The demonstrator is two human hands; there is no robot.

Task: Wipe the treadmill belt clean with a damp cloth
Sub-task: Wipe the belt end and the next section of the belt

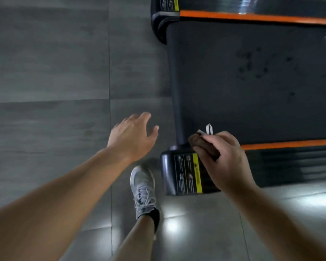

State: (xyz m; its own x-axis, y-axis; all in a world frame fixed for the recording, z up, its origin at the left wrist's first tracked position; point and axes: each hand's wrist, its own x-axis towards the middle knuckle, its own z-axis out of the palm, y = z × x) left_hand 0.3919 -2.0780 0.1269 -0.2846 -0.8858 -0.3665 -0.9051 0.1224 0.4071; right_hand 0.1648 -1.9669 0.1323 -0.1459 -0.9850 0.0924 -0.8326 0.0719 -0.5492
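Approach step, no wiping begun. I have the right hand (228, 161) clamped on a brown cloth (199, 143), fingers curled round it. A white tag (209, 129) sticks out at the top. The cloth hangs in the air over the near rear corner of the treadmill, just above the end cap (169, 174) with its yellow-edged warning label (188, 174). It is not touching the treadmill belt (252, 100).

Left hand (132, 136) open, fingers spread and relaxed, holding nothing, out over the tiled floor (45, 72) beside the belt's rear edge.

Belt runs between two orange side strips (290, 143). Dark spots (252, 66) cluster toward the far side, one more nearer the middle. Can't tell from here whether the cloth is damp.

Grey sneaker (142, 187) planted on the floor by the near corner.

Next, as I judge it: lower the cloth flat onto the belt, then reach across to the spotted patch. That likely calls for a crouch or lean.

Containers: none in view, no bucket or spray bottle.
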